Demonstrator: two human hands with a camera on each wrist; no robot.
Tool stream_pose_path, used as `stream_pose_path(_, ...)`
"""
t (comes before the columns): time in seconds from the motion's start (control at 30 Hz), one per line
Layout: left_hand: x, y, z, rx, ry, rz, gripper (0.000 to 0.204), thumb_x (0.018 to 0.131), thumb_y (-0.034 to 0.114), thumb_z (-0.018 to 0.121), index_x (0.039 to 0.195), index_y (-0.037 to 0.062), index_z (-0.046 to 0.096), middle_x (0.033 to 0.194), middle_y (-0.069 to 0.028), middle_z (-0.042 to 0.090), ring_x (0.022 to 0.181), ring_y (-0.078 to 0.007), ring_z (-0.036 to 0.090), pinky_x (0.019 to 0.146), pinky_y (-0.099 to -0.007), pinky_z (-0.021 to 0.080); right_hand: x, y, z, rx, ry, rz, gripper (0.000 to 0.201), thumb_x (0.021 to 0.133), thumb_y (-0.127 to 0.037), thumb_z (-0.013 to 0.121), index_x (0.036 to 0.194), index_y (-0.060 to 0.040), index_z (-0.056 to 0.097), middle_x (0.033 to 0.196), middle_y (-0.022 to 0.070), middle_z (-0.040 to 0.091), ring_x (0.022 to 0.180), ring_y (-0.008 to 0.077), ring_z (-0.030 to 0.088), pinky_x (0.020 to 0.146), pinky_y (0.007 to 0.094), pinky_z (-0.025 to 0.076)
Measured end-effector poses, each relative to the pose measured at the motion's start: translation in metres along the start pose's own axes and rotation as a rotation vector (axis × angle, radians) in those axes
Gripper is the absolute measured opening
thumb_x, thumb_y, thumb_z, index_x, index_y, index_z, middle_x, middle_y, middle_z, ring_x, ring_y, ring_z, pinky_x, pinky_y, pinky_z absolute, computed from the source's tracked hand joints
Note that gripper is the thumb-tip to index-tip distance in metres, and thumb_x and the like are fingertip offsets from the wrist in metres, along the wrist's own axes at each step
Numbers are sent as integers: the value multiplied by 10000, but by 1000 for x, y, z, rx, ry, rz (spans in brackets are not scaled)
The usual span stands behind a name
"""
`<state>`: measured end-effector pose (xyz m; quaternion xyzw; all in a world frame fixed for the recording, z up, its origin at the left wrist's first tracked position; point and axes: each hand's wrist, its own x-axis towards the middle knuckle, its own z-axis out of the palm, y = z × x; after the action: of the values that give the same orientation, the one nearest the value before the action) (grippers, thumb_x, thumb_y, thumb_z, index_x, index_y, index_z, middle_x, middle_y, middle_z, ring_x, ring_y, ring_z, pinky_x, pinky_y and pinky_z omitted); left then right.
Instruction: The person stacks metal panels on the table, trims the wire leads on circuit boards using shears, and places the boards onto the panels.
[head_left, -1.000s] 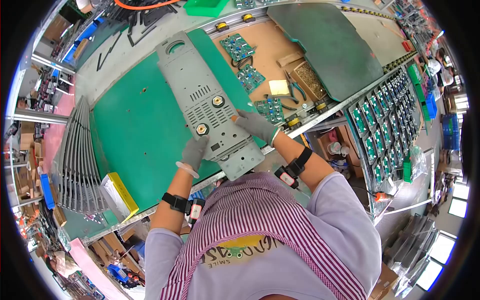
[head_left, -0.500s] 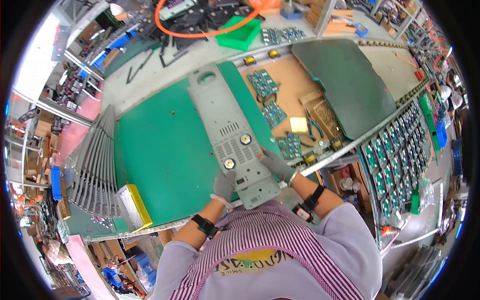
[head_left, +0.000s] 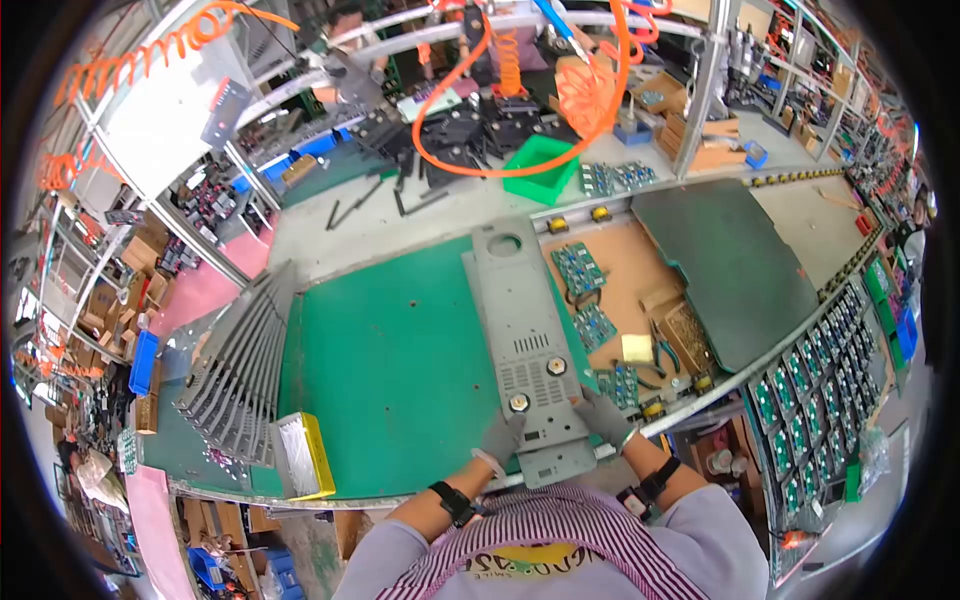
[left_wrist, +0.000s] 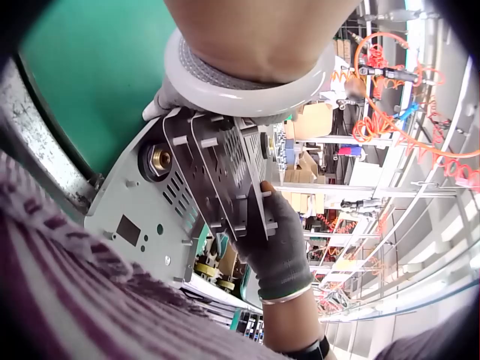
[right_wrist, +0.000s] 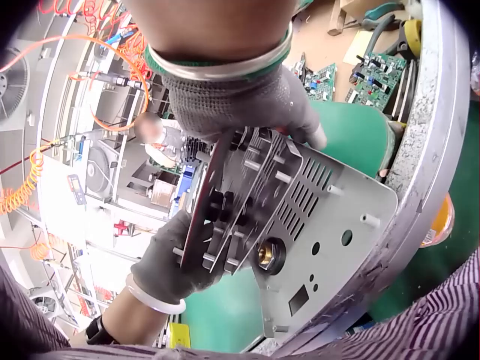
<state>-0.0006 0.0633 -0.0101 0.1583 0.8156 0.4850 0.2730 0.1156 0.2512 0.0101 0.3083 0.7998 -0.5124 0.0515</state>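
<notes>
A long grey metal panel [head_left: 520,310], with slots, a round hole at its far end and two brass fittings, lies over the green mat. My gloved left hand [head_left: 503,437] grips its left edge near the close end. Opposite, my gloved right hand [head_left: 605,418] holds the right edge, fingers curled round it. Both wrist views show several panels stacked. The upper plates [left_wrist: 225,169] stand at an angle above the lowest panel [right_wrist: 330,217], which has a brass fitting [right_wrist: 268,255]. In the left wrist view, the wrist and a white bracelet hide most of my left hand.
Curved grey metal panels [head_left: 235,370] stand in a row at left, beside a yellow-edged box [head_left: 305,455]. Circuit boards [head_left: 580,268], pliers [head_left: 665,350] and a box of small parts [head_left: 688,335] lie right. A green bin [head_left: 540,168] and an orange hose [head_left: 425,140] are beyond.
The head view has tipped up, so the bench sits lower and more of the workshop shows behind. Both hands keep their places on the panel's two edges.
</notes>
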Motion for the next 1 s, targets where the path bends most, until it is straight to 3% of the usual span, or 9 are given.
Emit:
stream_pose_path(0.1,-2,8,3,93,7,-277,507,778,198,609,1156,-93,437,991,-246,592,880,-364,594,808,-422,457,-2,-9,-9,-48,-40,-73,559,884,-379,435,1307,-14,400,1131,276,551,1060,403,531,890,396,421)
stream_pose_path(0.17,-15,25,1,-108,22,-227,476,776,262,606,1083,-81,484,968,-263,597,861,-375,603,766,-433,467,0,-10,-10,-61,-51,-73,569,883,-392,441,1307,-14,400,1141,274,546,1056,400,533,894,393,419)
stream_pose_path(0.27,-1,-6,10,134,4,-205,456,821,172,559,1179,-86,445,1007,-225,605,859,-287,628,715,-357,522,9,-2,-10,-95,-46,-29,573,880,-400,439,1297,-8,407,1142,275,545,1051,397,537,900,391,415)
stream_pose_path(0.37,10,-25,7,93,-51,-212,510,783,346,573,1088,-58,510,988,-263,599,914,-415,580,791,-439,452,14,2,-11,-114,-42,-33,550,872,-390,438,1260,0,442,1121,269,559,1041,389,545,897,388,419)
stream_pose_path(0.47,5,-5,-5,79,-60,-47,500,774,357,571,1079,-37,539,979,-241,608,921,-408,576,809,-435,448,16,-4,-18,-135,-62,-12,514,860,-367,440,1208,8,486,1076,258,583,1012,377,564,879,387,433)
stream_pose_path(0.6,16,4,-15,192,-58,11,437,749,352,577,1012,4,605,1046,-227,578,931,-382,576,809,-423,455,15,-27,-32,-146,-10,-78,461,841,-327,445,1138,12,539,1016,246,608,952,361,593,841,391,455)
stream_pose_path(0.7,37,27,-34,272,-168,-77,452,750,366,574,1007,-6,607,1061,-228,562,923,-382,572,802,-430,454,19,-57,-45,-152,-31,-46,451,838,-320,441,1125,10,550,1028,242,606,971,359,584,854,392,447)
stream_pose_path(0.73,39,45,-38,386,-109,-71,466,754,384,572,966,-29,607,999,-234,578,888,-388,574,781,-434,456,24,-65,-47,-148,-43,-25,449,837,-318,438,1121,9,554,1034,241,604,982,359,579,861,393,442)
stream_pose_path(1.0,91,16,-34,461,-160,-148,495,761,408,561,932,-56,594,1010,-252,560,938,-385,557,800,-427,450,76,-36,-20,-373,2,-90,465,867,-294,368,1187,18,494,1148,233,552,1042,368,545,903,413,419)
